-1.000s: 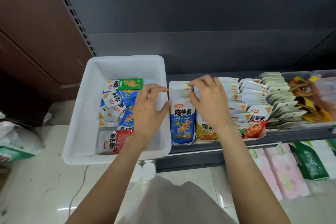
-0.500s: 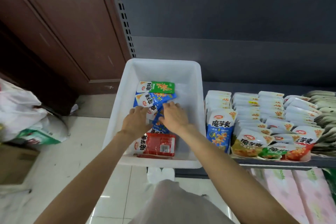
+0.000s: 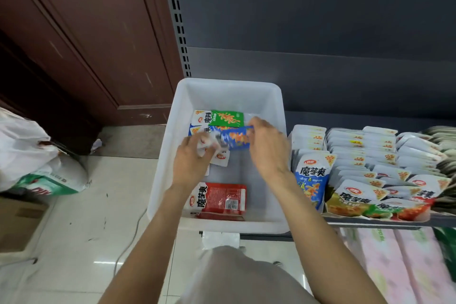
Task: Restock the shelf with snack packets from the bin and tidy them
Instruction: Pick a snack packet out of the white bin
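Hands meet over a white bin [image 3: 172,155] in the head view, the only one given. The left hand [image 3: 191,158] and right hand [image 3: 267,148] share a small bunch of packets [image 3: 235,139] held clear of the bin floor. The left fingers [image 3: 209,147] pinch the white header end, and the right fingers [image 3: 256,122] curl over the blue end. Holding both ends probably squares the bunch, so it can go onto the shelf [image 3: 370,223] as one stack.

Just beyond the fingers, at the bin's far end, a green packet [image 3: 225,118] lies flat, with more blue ones [image 3: 197,129] under its near edge. Below the left fingers a white packet end [image 3: 220,157] pokes out, and whether it belongs to the held bunch cannot be told. Nearer the person than both hands, a red packet [image 3: 218,197] lies label-up against the bin's near wall. The stock is loose and mixed, hence the sorting by hand.

To the right of the right fingers, past the bin wall, the shelf holds rows of upright packets. A blue facing packet [image 3: 312,180] fronts the nearest row, so colour marks each lane. That lane stands just beside the bin, a short carry for the blue bunch. The bin is mostly bare, so restocking looks well advanced.
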The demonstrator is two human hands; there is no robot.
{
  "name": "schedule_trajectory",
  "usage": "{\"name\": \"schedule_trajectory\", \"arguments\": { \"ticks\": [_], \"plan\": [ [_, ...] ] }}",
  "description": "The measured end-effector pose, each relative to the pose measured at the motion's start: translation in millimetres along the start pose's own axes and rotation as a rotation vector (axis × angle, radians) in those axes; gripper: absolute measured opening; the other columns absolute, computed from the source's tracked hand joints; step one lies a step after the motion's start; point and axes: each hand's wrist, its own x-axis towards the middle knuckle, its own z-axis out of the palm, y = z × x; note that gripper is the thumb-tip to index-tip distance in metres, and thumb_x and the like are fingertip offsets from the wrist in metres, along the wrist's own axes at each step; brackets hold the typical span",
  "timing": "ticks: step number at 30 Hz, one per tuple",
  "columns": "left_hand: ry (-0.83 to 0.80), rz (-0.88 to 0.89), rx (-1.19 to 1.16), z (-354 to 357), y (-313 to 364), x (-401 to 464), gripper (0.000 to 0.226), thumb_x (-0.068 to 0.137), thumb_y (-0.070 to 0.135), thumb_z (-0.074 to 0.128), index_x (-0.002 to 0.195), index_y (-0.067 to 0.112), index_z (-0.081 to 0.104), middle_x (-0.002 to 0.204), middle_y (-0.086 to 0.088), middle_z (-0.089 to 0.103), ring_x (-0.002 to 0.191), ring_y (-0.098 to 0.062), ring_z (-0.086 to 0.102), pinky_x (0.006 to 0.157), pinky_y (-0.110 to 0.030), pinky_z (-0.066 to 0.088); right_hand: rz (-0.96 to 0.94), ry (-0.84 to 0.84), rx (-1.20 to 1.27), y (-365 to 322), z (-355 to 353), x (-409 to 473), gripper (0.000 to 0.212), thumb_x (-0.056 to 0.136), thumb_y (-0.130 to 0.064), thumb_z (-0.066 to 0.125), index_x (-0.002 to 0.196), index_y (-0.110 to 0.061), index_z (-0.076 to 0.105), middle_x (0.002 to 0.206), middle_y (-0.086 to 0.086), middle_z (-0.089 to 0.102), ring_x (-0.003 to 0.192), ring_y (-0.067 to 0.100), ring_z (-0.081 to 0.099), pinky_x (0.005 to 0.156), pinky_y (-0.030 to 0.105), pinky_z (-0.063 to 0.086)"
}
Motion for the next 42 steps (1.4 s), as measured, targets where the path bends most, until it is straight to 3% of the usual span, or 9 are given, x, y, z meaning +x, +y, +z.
{"name": "schedule_trajectory", "arguments": {
  "ticks": [3, 5, 11, 20, 26, 29, 33, 39, 42],
  "plan": [
    [0.154, -0.192, -0.694, -9.5, 33.7, -14.1, 0.059, 0.087, 0.021, 0.066, 0.137, 0.026, 0.034, 0.122, 0.003, 0.053, 0.106, -0.008, 0.058, 0.078, -0.013, 0.048, 0.133, 0.206, 0.506, 11.7, -25.5, -19.2, 0.012, 0.092, -0.012, 0.056, 0.101, -0.02, 0.059, 0.092, 0.006, 0.067, 0.076, 0.028, 0.062, 0.06, 0.034, 0.047],
    [0.082, -0.274, -0.962, -14.5, 50.1, -20.1, 0.061, 0.084, 0.026, 0.068, 0.136, 0.027, 0.035, 0.122, 0.001, 0.059, 0.108, -0.011, 0.061, 0.085, -0.022, 0.05, 0.227, 0.19, 0.966, 13.9, -35.6, -30.8, 0.017, 0.089, -0.005, 0.06, 0.088, -0.022, 0.058, 0.089, 0.006, 0.066, 0.064, 0.012, 0.062, 0.048, 0.028, 0.048],
    [-0.058, -0.1, -0.92, -18.8, 89.0, -32.5, 0.021, 0.093, 0.015, 0.055, 0.113, 0.01, 0.059, 0.101, 0.0, 0.069, 0.088, -0.01, 0.065, 0.072, -0.021, 0.053, 0.304, 0.008, 1.322, 26.5, -37.5, -61.2, 0.016, 0.089, 0.0, 0.06, 0.088, -0.015, 0.055, 0.084, 0.004, 0.068, 0.058, 0.007, 0.061, 0.045, 0.02, 0.045],
    [0.0, -0.088, -0.868, 5.3, 119.0, -46.1, 0.016, 0.091, 0.013, 0.058, 0.104, 0.007, 0.065, 0.087, 0.004, 0.07, 0.069, -0.003, 0.063, 0.055, -0.015, 0.047, 0.082, -0.015, 0.764, 66.8, -56.5, -88.3, 0.014, 0.09, -0.018, 0.062, 0.099, -0.026, 0.055, 0.094, -0.004, 0.07, 0.085, 0.01, 0.068, 0.069, 0.042, 0.056],
    [-0.157, 0.123, -0.655, 35.8, 141.6, -60.8, 0.014, 0.086, 0.009, 0.065, 0.087, 0.023, 0.068, 0.079, 0.011, 0.072, 0.074, -0.008, 0.067, 0.061, -0.026, 0.056, 0.075, 0.178, 0.641, 104.3, -93.7, -100.3, 0.025, 0.087, -0.022, 0.066, 0.111, -0.025, 0.059, 0.093, -0.014, 0.068, 0.085, -0.003, 0.063, 0.069, 0.01, 0.049],
    [-0.21, 0.147, -0.527, 61.8, 143.4, -66.9, 0.005, 0.085, 0.016, 0.068, 0.088, 0.017, 0.07, 0.084, 0.0, 0.073, 0.077, -0.018, 0.069, 0.072, -0.039, 0.057, 0.093, 0.183, 0.572, 119.8, -104.2, -97.2, 0.034, 0.086, -0.024, 0.067, 0.118, -0.027, 0.056, 0.099, -0.015, 0.066, 0.086, 0.0, 0.063, 0.067, 0.006, 0.046],
    [-0.304, 0.243, -0.388, 79.0, 136.0, -63.9, 0.018, 0.084, 0.019, 0.069, 0.089, 0.002, 0.07, 0.082, -0.006, 0.072, 0.071, -0.013, 0.066, 0.071, -0.03, 0.055, 0.014, 0.093, 0.406, 131.0, -105.9, -83.4, 0.057, 0.085, -0.026, 0.069, 0.135, -0.035, 0.043, 0.113, -0.017, 0.054, 0.073, -0.001, 0.061, 0.066, 0.01, 0.041],
    [-0.288, 0.428, -0.143, 83.3, 118.5, -63.4, 0.036, 0.077, 0.043, 0.069, 0.09, 0.009, 0.072, 0.081, -0.002, 0.07, 0.071, -0.016, 0.064, 0.066, -0.038, 0.056, -0.136, -0.048, 0.215, 137.8, -95.3, -70.5, 0.007, 0.088, -0.024, 0.066, 0.093, -0.02, 0.068, 0.085, -0.004, 0.068, 0.07, 0.008, 0.056, 0.063, 0.023, 0.039],
    [-0.149, 0.573, 0.061, 83.9, 110.7, -65.4, 0.033, 0.074, 0.041, 0.069, 0.089, 0.012, 0.072, 0.074, 0.001, 0.067, 0.068, -0.015, 0.056, 0.06, -0.033, 0.052, -0.196, -0.047, 0.096, 131.6, -89.4, -76.7, 0.009, 0.091, -0.024, 0.06, 0.091, -0.018, 0.066, 0.086, -0.002, 0.068, 0.073, 0.012, 0.056, 0.063, 0.024, 0.037]
  ]
}}
